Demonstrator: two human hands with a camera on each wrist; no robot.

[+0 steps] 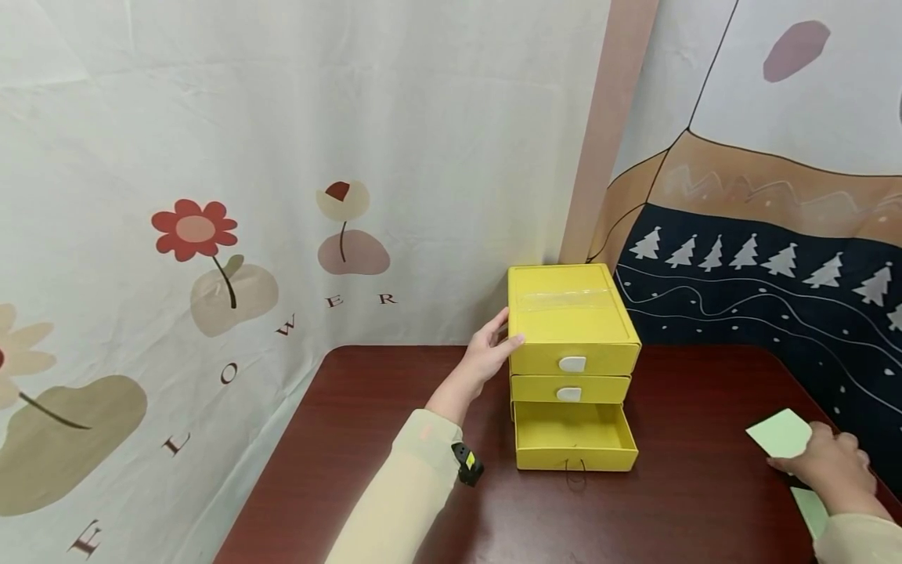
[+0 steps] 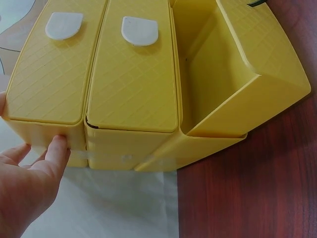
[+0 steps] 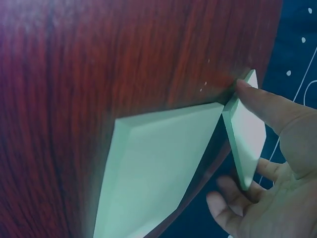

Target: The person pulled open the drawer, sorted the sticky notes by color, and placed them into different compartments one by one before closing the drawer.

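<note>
A yellow three-drawer box stands on the table with its bottom drawer pulled out; the inside of that drawer is bare. My left hand rests against the box's left side near the top, thumb by the front corner. In the left wrist view, its fingertips touch the side wall. Over at the right edge of the table, my right hand pinches a pale green sticky-note pad between thumb and fingers, tilted up. A second pale green pad lies on the table beside it, partly hidden by the hand in the head view.
The two upper drawers are closed and have white tabs. A thin dark loop hangs at the front of the bottom drawer. Behind the dark red table hangs a printed curtain.
</note>
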